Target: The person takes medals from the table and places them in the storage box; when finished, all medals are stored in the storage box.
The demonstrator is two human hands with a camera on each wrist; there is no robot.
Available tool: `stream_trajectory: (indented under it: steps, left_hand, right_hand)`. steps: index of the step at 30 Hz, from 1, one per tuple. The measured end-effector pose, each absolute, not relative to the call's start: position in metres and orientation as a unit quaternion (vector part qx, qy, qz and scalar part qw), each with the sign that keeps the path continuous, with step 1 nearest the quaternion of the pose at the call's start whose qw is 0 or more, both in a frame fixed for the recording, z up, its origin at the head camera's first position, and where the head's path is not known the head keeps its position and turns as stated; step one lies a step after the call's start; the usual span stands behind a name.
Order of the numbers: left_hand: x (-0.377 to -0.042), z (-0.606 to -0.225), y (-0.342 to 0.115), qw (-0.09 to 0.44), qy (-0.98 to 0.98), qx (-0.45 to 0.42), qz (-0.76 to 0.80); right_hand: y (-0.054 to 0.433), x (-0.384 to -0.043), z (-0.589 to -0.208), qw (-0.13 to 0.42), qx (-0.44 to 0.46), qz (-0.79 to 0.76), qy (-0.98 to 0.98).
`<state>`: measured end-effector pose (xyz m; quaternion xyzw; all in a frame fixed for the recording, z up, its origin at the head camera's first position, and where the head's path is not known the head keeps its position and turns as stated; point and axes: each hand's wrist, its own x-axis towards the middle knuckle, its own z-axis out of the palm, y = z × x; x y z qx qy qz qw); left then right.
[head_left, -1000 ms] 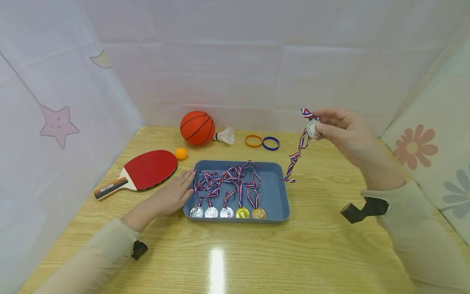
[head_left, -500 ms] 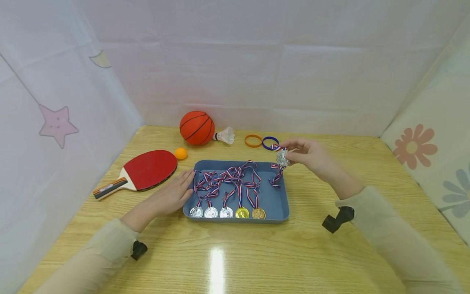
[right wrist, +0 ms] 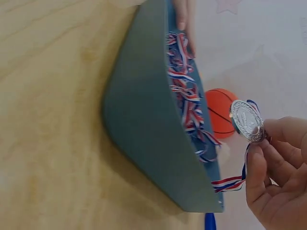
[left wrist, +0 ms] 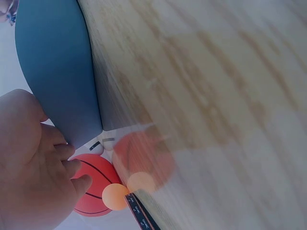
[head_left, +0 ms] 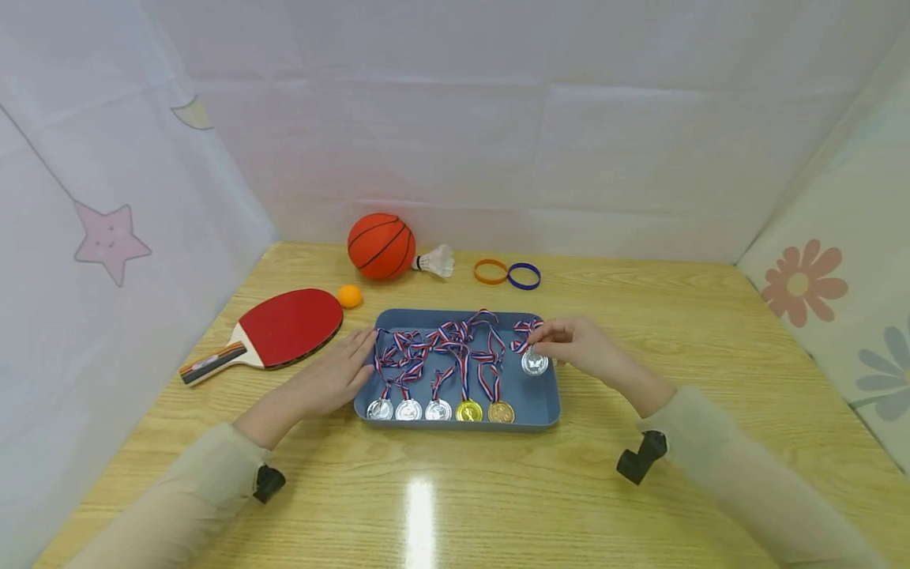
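Observation:
Between thumb and fingers my right hand point(head_left: 579, 352) pinches a silver medal point(head_left: 535, 363) over the right end of a blue-grey tray point(head_left: 455, 427). Its red, white and blue ribbon point(right wrist: 229, 184) trails down into the tray in the right wrist view. My left hand point(head_left: 334, 375) rests with straight fingers against the tray's left wall. Inside, along the front wall, lie several medals in a row: silver ones point(head_left: 408, 410) on the left, then a gold medal point(head_left: 469, 411) and a bronze-coloured medal point(head_left: 501, 412). Their ribbons point(head_left: 448, 340) are tangled behind them.
Left of the tray lies a red table tennis paddle point(head_left: 291, 328), an orange ball point(head_left: 350, 296) beside it. Behind the tray stand a small basketball point(head_left: 381, 246), a shuttlecock point(head_left: 435, 261), an orange wristband point(head_left: 490, 272) and a blue wristband point(head_left: 524, 276). A pale cloth hangs at the back.
My right hand has brought the silver medal left and down, from beyond the tray's right side to over its right end. The left hand has stayed in place.

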<state>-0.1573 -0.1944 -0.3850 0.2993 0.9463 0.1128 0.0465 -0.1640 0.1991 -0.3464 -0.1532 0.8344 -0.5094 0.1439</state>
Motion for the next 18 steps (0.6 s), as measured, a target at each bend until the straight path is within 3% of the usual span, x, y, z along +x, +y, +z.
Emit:
stream_trajectory:
  steps: [18]
  left_hand:
    - [-0.159, -0.387, -0.195, 0.052, 0.946, 0.297, 0.116]
  right_hand:
    - [0.189, -0.146, -0.379, 0.132, -0.327, -0.339, 0.872]
